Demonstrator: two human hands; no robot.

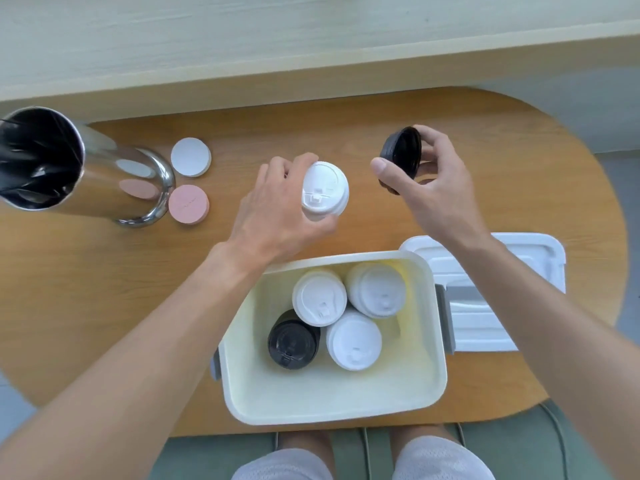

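Gripped a white-lidded cup (323, 188) at centre frame in the curled left hand (273, 209), pinched a tilted round black plastic lid (401, 154) in the right hand (438, 188).

This looks like a sitting corner in a home or small lounge. A low oval wooden surface (104, 306) stands before a green cushioned seat (540, 441) at 6 o'clock, with a pale wood panel (242, 46) at 12. A lined steel bin (114, 181) and two coasters (190, 156) sit at 9 o'clock. A cream box (332, 407) at 6 holds takeaway cups (319, 298).
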